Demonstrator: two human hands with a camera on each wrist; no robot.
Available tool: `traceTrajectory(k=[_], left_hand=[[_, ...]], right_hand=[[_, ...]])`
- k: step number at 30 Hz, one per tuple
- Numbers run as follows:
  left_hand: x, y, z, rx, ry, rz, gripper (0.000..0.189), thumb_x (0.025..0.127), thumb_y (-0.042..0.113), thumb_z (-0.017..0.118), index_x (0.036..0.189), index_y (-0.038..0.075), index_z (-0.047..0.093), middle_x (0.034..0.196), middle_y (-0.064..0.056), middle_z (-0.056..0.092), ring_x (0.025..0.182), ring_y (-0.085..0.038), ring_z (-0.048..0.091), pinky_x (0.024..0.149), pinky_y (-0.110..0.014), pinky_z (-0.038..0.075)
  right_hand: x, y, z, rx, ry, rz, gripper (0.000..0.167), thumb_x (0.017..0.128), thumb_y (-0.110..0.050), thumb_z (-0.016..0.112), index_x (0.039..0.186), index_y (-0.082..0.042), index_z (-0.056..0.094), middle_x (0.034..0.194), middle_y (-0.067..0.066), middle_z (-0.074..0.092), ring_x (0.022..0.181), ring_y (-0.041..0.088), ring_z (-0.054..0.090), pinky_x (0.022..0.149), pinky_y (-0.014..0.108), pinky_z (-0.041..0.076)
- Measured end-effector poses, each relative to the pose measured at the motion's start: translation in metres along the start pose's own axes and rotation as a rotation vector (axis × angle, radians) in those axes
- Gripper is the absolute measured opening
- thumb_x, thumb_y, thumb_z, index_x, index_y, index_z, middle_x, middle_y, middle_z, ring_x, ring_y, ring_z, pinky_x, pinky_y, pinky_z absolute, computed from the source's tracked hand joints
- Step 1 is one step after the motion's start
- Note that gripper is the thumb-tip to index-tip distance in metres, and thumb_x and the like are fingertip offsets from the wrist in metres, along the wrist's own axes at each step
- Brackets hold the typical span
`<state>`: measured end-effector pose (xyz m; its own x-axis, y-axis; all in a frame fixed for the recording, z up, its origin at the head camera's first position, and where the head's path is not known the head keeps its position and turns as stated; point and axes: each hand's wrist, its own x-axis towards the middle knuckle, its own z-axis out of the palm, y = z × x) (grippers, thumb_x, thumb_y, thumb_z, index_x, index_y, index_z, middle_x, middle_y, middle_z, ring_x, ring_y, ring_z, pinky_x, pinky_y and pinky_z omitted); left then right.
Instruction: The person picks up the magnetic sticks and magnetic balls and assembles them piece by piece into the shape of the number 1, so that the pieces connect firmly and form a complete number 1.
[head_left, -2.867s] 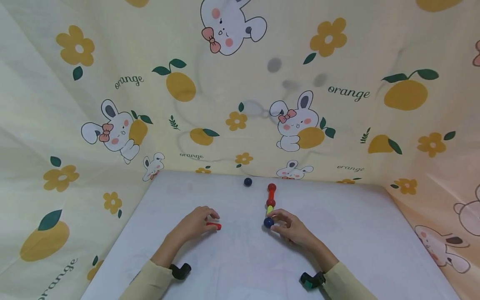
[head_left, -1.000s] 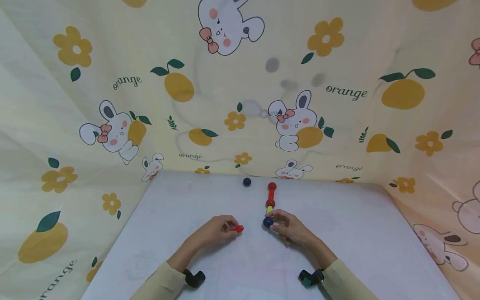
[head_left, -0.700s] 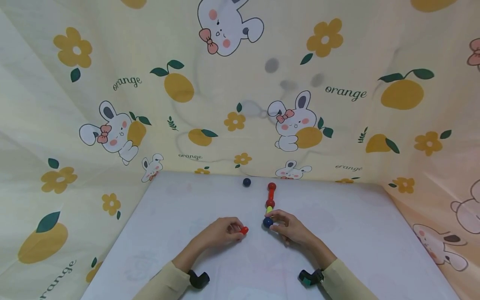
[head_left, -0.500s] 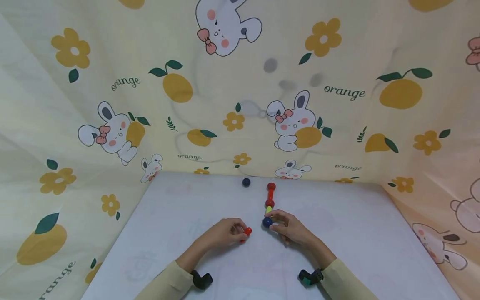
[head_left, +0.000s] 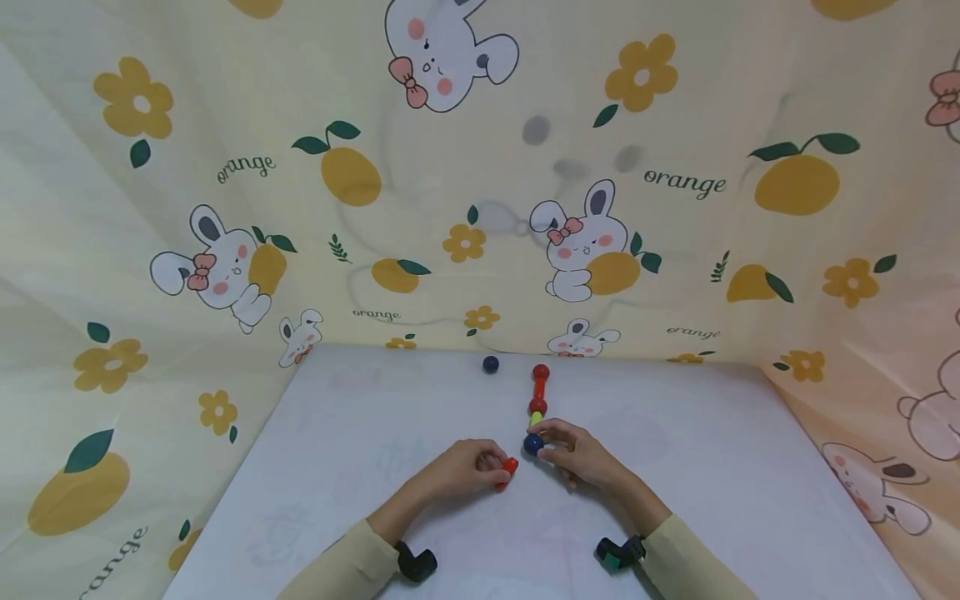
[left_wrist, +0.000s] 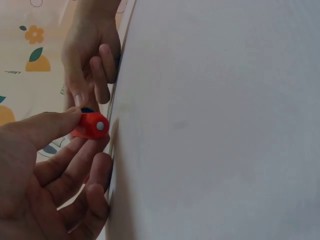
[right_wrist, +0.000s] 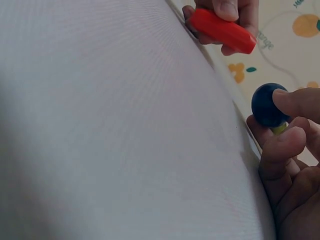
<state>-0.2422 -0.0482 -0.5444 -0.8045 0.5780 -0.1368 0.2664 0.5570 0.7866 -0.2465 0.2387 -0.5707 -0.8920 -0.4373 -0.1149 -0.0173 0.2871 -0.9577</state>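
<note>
Between thumb and fingers, my left hand (head_left: 468,467) pinches a short red magnetic rod (right_wrist: 222,31) with a pale round tip at its end, seen in the left wrist view. My right hand (head_left: 581,454) holds a dark blue ball (head_left: 533,444) by thumb and fingers. From that ball a yellow-green rod (head_left: 536,419) runs away to a red ball (head_left: 537,406). Beyond it a red rod (head_left: 539,389) leads to another red ball (head_left: 541,372), forming a straight chain on the table. A small gap separates the held red rod from the blue ball.
A loose dark blue ball (head_left: 491,364) lies near the table's back edge, left of the chain. The white table (head_left: 675,467) meets a cream cloth (head_left: 420,208) printed with rabbits and oranges at the back and sides.
My left hand has moved right with the red rod, closer to the blue ball, and the rod has turned to a slant. My right hand stays at the blue ball.
</note>
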Motion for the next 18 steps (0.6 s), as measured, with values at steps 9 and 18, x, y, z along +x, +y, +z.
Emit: traceTrajectory(k=[9, 18], left_hand=[[0.007, 0.004, 0.008, -0.029, 0.017, -0.029, 0.016, 0.098, 0.032, 0.081, 0.110, 0.022, 0.077, 0.087, 0.013, 0.071, 0.081, -0.010, 0.064, 0.078, -0.028, 0.052], [0.014, 0.007, 0.015, -0.030, 0.044, -0.067, 0.018, 0.097, 0.034, 0.082, 0.108, 0.021, 0.079, 0.084, 0.013, 0.072, 0.079, -0.010, 0.063, 0.077, -0.030, 0.050]], right_hand=[[-0.001, -0.002, 0.001, -0.004, 0.011, 0.006, 0.043, 0.107, -0.020, 0.069, 0.149, -0.015, 0.059, 0.141, 0.019, 0.061, 0.055, 0.016, 0.051, 0.052, 0.023, 0.048], [-0.001, -0.003, 0.001, 0.001, 0.011, 0.014, 0.044, 0.107, -0.020, 0.069, 0.149, -0.016, 0.059, 0.140, 0.018, 0.062, 0.055, 0.017, 0.052, 0.052, 0.023, 0.049]])
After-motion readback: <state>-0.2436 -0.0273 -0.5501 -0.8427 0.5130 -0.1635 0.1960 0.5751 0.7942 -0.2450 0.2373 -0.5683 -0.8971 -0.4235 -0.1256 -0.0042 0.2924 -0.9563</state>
